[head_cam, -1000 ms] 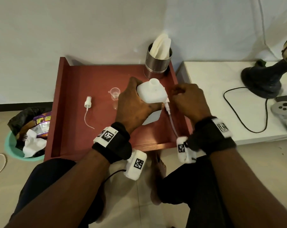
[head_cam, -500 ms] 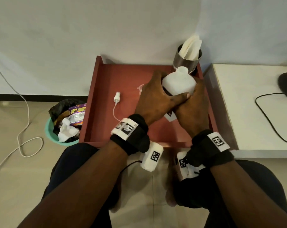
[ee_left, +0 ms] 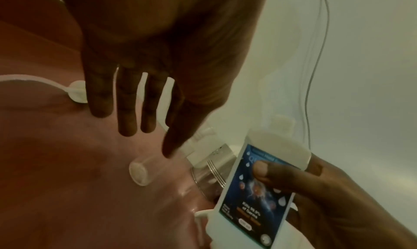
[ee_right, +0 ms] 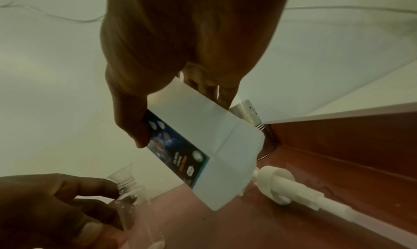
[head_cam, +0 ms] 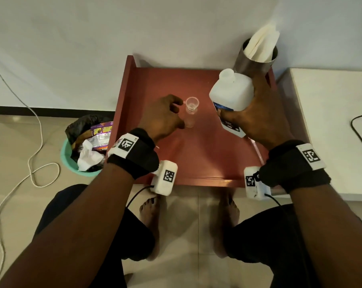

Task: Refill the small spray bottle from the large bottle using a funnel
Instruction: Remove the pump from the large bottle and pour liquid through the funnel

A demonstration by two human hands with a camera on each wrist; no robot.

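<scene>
The small clear spray bottle [head_cam: 190, 120] stands upright mid-tray with a clear funnel [head_cam: 192, 102] in its neck. My left hand [head_cam: 181, 113] holds it, index finger at the threaded neck and thumb against the body, which the right wrist view shows on the bottle [ee_right: 133, 204]. My right hand [head_cam: 248, 113] grips the large white bottle [head_cam: 232, 94] by its labelled body. It is lifted off the tray, uncapped and tilted, to the right of the funnel and apart from it. The large bottle's pump [ee_right: 284, 186] lies on the tray under it. The small sprayer head [ee_left: 76, 92] lies left of my left hand.
A red tray-like table [head_cam: 207, 163] with raised side walls carries everything. A steel cup [head_cam: 257, 59] holding napkins stands at its back right corner. A white table [head_cam: 331, 121] with a black cable [head_cam: 361, 125] adjoins on the right. A green bin [head_cam: 86, 148] sits on the floor at left.
My left hand let go of the large bottle and moved left to the small bottle. My right hand took the large bottle and lifted it. The pump now lies on the tray.
</scene>
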